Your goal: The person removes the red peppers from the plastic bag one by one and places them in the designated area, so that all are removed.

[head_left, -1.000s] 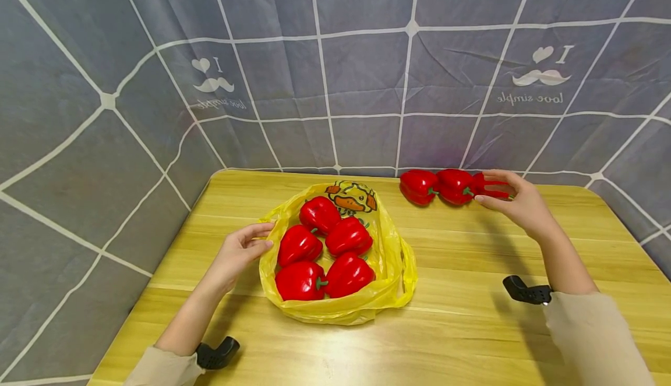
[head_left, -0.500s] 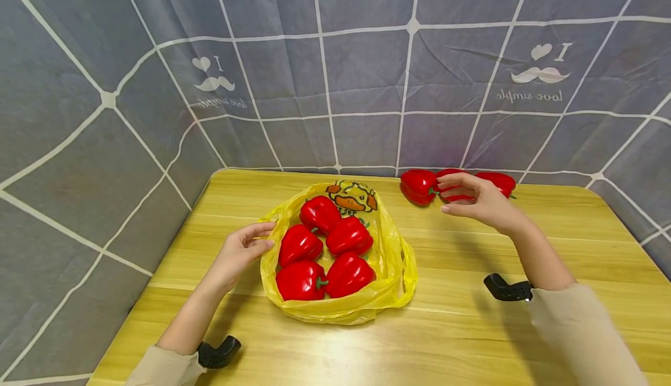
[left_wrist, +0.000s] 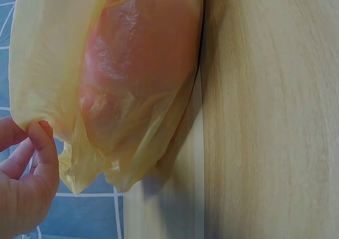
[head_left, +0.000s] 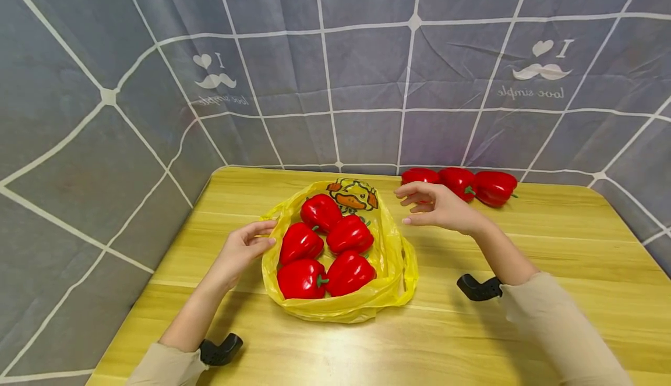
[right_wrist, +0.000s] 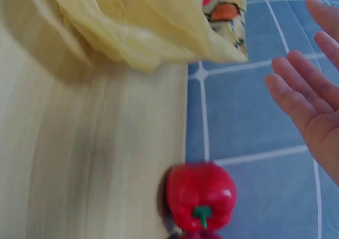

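A person's left hand pinches the left rim of a yellow plastic bag, which holds five red bell peppers on a wooden bench. The right hand, fingers loosely spread, hovers between the bag and three loose bell peppers along the back edge.

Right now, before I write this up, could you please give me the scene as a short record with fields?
Left hand: pinches the rim of the yellow bag
Bag print: duck face
Bagged peppers: five visible, red
Loose peppers: three, red, in a row along the back edge of the table
Right hand: holds nothing
Backdrop: grey cloth, white grid lines
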`<state>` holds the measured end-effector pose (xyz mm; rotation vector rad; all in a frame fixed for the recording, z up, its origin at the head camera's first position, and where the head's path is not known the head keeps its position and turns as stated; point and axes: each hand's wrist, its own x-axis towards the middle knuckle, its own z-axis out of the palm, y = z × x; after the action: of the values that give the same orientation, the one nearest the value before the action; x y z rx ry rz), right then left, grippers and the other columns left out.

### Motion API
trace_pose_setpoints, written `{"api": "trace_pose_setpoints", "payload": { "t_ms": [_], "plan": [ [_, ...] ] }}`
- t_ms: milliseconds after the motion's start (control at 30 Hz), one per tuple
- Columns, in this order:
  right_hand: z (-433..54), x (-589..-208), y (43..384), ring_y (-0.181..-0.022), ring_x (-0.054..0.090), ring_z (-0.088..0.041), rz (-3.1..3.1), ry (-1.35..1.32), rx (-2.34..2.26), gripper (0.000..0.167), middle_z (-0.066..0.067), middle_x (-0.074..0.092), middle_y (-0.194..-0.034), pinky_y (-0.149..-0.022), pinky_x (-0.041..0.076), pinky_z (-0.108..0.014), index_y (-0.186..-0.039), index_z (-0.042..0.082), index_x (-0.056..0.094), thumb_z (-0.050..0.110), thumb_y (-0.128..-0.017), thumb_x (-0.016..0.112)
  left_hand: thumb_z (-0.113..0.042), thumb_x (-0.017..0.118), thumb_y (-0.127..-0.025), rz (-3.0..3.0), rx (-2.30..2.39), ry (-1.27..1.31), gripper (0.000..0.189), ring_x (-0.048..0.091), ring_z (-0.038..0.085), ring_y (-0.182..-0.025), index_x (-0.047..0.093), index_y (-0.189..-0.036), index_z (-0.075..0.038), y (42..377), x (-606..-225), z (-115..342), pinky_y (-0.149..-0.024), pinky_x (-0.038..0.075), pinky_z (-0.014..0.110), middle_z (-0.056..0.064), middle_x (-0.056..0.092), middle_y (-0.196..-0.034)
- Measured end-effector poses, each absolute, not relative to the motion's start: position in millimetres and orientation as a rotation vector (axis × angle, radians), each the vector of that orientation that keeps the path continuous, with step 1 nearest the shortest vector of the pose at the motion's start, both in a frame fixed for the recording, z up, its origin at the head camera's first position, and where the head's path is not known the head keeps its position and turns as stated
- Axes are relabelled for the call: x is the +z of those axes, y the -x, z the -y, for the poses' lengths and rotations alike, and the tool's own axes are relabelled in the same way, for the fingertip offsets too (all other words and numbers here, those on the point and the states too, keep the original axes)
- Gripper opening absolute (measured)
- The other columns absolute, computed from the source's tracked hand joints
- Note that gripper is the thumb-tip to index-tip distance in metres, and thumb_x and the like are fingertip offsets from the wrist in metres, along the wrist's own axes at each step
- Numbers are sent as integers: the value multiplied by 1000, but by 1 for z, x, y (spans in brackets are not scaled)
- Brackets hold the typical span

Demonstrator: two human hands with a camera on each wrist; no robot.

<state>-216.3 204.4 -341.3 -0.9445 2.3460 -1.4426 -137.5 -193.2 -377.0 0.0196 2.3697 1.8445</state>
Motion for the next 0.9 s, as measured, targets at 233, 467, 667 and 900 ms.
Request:
{"api": "trace_pose_setpoints", "payload": {
  "t_ms": [233, 467, 667, 900],
  "plan": [
    [-178, -353, 221, -111, 52, -38, -2249, 1000, -1410, 49, -19, 54, -124, -93, 45, -45, -124, -2, 53, 8, -80, 73, -4, 60, -89, -2363, 1856, -38, 43, 56, 10, -85, 49, -128, 7, 139, -377, 192, -76, 49, 18, 23, 53, -117],
    [-160, -363, 223, -114, 50, -40, -2205, 974, -1396, 52, -18, 53, -127, -96, 41, -48, -125, -2, 53, 8, -78, 74, -4, 60, -89, -2373, 1842, -35, 43, 56, 10, -86, 49, -129, 7, 137, -377, 193, -76, 48, 18, 24, 53, -118],
    [-148, -369, 227, -115, 50, -38, -2188, 991, -1376, 53, -20, 50, -130, -97, 41, -48, -125, 1, 54, 10, -78, 75, -3, 61, -88, -2371, 1854, -44, 43, 56, 11, -86, 49, -128, 8, 137, -378, 194, -76, 48, 18, 23, 54, -117],
    [-140, -379, 232, -113, 50, -39, -2166, 1011, -1396, 51, -21, 51, -125, -95, 43, -45, -122, -2, 56, 6, -76, 76, -3, 60, -88, -2371, 1847, -37, 42, 56, 11, -86, 50, -128, 8, 138, -379, 193, -76, 48, 18, 23, 53, -116]
  ]
}}
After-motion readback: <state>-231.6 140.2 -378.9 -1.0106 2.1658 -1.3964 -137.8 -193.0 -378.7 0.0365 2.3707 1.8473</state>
